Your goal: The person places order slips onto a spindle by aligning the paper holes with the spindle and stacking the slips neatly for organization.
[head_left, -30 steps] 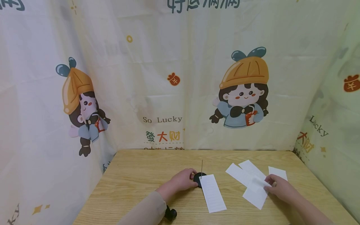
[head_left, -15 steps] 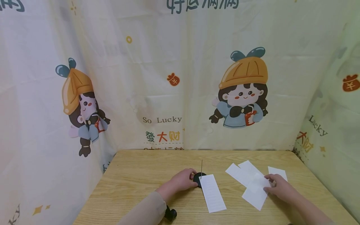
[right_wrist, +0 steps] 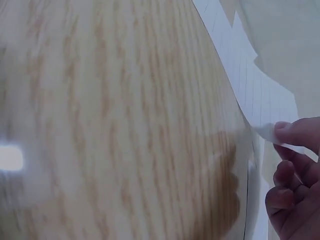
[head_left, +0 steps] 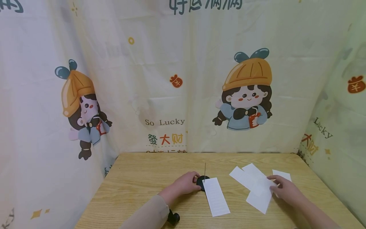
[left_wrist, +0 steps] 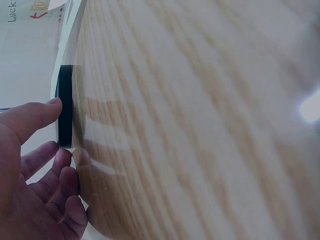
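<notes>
My left hand (head_left: 185, 183) grips the edge of a round black base (head_left: 201, 183) of a paper spike; in the left wrist view the thumb lies on the base's upper edge (left_wrist: 65, 107). A thin metal spike (head_left: 205, 170) stands upright from it. One lined paper slip (head_left: 216, 197) lies against the spike's foot and reaches toward the front. My right hand (head_left: 287, 190) pinches the near end of a lined slip (right_wrist: 255, 95) between thumb and forefinger. That end is lifted slightly. Other white slips (head_left: 241, 176) overlap with it on the table.
Another white slip (head_left: 283, 174) lies behind my right hand, partly hidden. A small black object (head_left: 173, 218) shows beside my left sleeve. The wooden table (head_left: 143, 171) ends at a printed cloth (head_left: 200, 127) hanging behind and at both sides.
My right fingers have shifted a little on the slip, with the forefinger reaching slightly farther left and back. The left hand and the spike have not visibly moved.
</notes>
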`<state>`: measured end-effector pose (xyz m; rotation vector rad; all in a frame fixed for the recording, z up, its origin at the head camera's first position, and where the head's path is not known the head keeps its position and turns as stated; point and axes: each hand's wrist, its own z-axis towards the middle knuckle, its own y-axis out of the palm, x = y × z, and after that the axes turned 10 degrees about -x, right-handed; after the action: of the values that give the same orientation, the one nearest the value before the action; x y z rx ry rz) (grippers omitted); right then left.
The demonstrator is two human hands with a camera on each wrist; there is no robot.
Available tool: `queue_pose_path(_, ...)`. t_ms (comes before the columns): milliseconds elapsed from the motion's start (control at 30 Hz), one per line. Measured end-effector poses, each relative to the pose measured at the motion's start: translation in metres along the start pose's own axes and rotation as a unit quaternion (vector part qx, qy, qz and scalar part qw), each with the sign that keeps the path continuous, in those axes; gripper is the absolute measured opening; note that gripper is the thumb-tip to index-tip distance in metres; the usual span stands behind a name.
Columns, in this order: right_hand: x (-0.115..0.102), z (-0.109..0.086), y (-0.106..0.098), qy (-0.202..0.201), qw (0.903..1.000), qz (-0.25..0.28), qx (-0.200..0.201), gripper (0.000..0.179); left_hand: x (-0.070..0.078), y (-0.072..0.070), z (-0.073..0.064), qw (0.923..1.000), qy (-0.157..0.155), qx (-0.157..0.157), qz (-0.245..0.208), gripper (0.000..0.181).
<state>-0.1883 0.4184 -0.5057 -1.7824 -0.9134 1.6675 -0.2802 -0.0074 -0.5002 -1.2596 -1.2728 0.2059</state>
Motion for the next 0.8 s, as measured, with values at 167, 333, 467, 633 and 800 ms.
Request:
queue_pose_path(167,-0.001,0.0,0.0,-0.009,0.9995,0.011,0.027,0.035,0.0,0.0,0.0,1.0,-0.003,0.001,0.001,0.041)
queue_pose_path(333,-0.004,-0.001,0.0,-0.027,0.9984,0.023,0.045,0.032,-0.002,0.001,0.001,1.0,-0.002,0.0,0.005,0.042)
queue_pose_path(467,-0.007,-0.003,0.0,-0.034,0.9976,0.049,0.034,0.033,-0.003,0.001,0.002,1.0,-0.002,-0.002,0.004,0.042)
queue_pose_path(633,-0.016,-0.004,-0.002,-0.031,0.9955,0.087,0.017,0.038,-0.003,0.001,0.002,1.0,-0.003,-0.003,0.003,0.043)
queue_pose_path(800,-0.023,-0.004,-0.004,-0.035,0.993,0.11,0.025,0.038,-0.004,0.001,0.002,1.0,-0.003,-0.004,0.003,0.043)
